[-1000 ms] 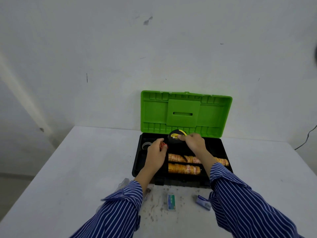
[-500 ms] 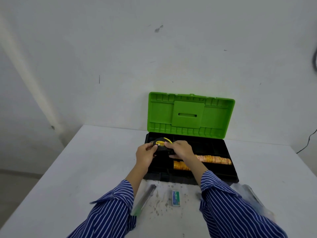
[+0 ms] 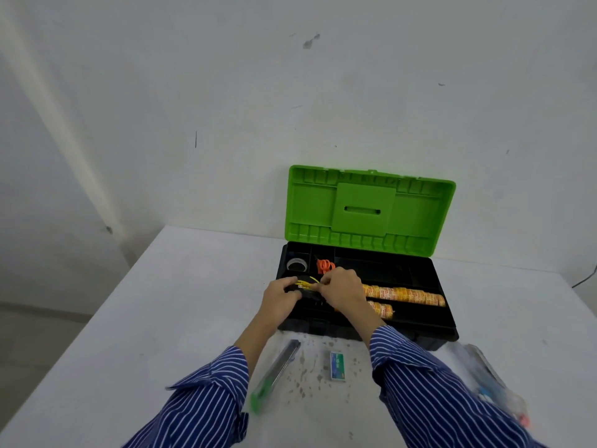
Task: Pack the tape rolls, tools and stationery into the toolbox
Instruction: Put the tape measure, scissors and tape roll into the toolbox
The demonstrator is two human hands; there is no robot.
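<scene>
Black tape measure (image 3: 303,287) in both hands' curled fingers (image 3: 326,281) over open toolbox (image 3: 416,331).

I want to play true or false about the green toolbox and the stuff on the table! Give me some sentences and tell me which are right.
1. The toolbox lid is closed. False: it stands open.
2. Both hands hold the black and yellow tape measure. True: the left hand and right hand grip it together.
3. The orange scissors lie on the table. False: they are inside the toolbox.
4. The small staple box is on the table, in front of the toolbox. True.
5. The orange label rolls are stacked on the lid. False: they lie inside the toolbox.
</scene>
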